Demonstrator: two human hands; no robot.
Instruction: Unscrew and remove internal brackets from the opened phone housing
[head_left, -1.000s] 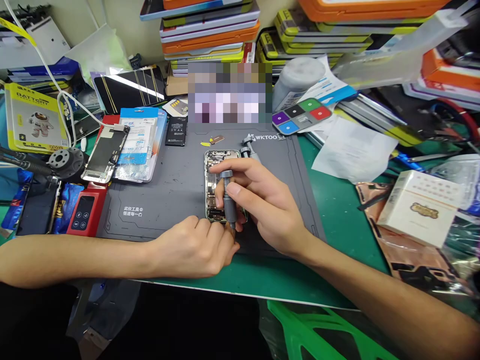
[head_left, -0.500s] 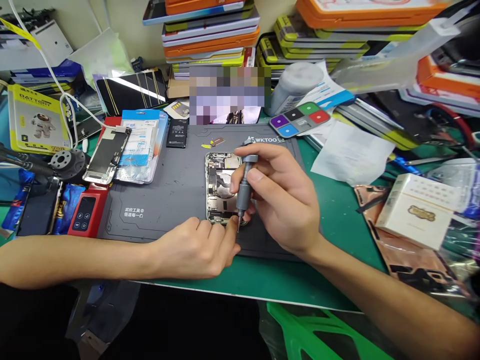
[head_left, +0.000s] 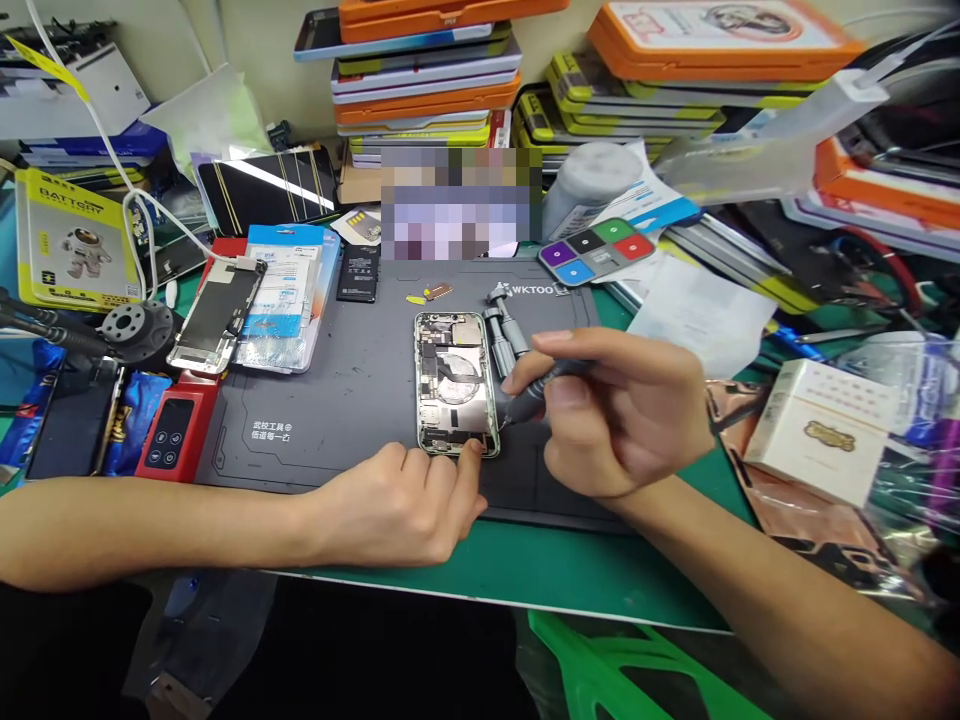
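Note:
An opened phone with its inner parts showing lies on the dark grey work mat. My left hand has its index fingertip on the phone's bottom edge, the other fingers curled. My right hand is closed around a grey screwdriver, tilted nearly flat, its tip near the phone's lower right edge. More grey screwdrivers lie just right of the phone. Above the phone sit a small copper-coloured piece with yellow tabs and a black battery.
At the left lie a detached screen, a red device and a yellow battery box. Stacked boxes line the back. A coloured palette card, a white bottle and a white box stand or lie to the right.
My right hand has moved right, tilting the screwdriver from upright to nearly flat and uncovering the phone and the screwdrivers beside it. My left hand keeps its place at the phone's bottom.

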